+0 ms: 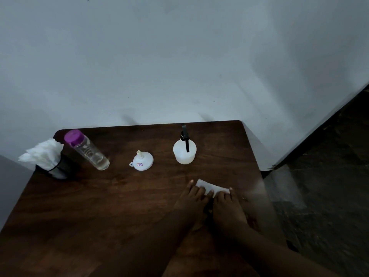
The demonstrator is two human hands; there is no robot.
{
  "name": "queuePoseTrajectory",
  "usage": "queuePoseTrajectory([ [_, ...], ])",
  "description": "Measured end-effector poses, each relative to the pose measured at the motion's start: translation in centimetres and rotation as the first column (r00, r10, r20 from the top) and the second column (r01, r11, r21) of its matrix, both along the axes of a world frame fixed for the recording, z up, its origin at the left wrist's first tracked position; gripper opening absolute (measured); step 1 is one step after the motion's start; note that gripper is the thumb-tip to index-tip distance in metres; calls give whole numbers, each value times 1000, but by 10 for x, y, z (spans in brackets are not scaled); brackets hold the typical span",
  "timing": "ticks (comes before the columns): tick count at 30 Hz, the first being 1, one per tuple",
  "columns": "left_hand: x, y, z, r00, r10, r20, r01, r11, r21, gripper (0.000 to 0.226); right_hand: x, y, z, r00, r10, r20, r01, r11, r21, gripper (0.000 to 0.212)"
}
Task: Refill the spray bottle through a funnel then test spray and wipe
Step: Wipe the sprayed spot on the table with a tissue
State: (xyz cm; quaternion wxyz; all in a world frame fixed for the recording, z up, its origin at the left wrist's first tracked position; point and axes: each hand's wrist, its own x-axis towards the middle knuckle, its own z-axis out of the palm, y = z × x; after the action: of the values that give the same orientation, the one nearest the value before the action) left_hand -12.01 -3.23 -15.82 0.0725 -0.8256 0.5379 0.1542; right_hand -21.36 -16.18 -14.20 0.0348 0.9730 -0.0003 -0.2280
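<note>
Hands are working a folded white tissue (pixel 212 187) on the dark wooden desk (pixel 103 206), near its right edge and just in front of the spray bottle (pixel 184 151). Left hand (pixel 194 199) and right hand (pixel 227 203) are lying side by side, nearly touching. Left fingers (pixel 200 191) and right fingers (pixel 223 195) are straight and held close together, pressing flat on the tissue's near edge, not pinching it. Looks like the wipe step: both palms are bearing down, probably to blot or rub spray off the wood. No wet patch is readable in this light.

Tissue is lying flat, with its long axis running roughly left to right across the desk and its left end slanting slightly toward the wall (pixel 179 56).

Spray bottle is standing upright with its long axis vertical and the black trigger head on. Nozzle seems to be pointing toward the wall and the lever hanging on the person's side. It is standing clear of the hands, so it is likely finished with.

White funnel (pixel 142 160) is sitting mouth-down, spout up, between the spray bottle and the clear water bottle (pixel 87 150), well apart from both. Water bottle is wearing its purple cap, with only a little liquid at the bottom, which suggests the pouring is done. Tissue holder (pixel 45 156) is sitting at the far left corner, within reach.
</note>
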Motion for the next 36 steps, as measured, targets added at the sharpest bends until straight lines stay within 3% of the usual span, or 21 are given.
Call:
queuePoseTrajectory([
  [15,51,123,-8,996,-52,-70,55,997,52,80,40,131,-5,998,-57,-10,57,997,49,66],
  [28,101,230,-6,996,28,-86,-18,993,115,83,102,238,22,989,89,-116,-87,996,19,85],
  [36,124,295,-10,998,53,-41,-52,998,26,79,133,291,7,979,172,-111,-176,984,-22,78],
])
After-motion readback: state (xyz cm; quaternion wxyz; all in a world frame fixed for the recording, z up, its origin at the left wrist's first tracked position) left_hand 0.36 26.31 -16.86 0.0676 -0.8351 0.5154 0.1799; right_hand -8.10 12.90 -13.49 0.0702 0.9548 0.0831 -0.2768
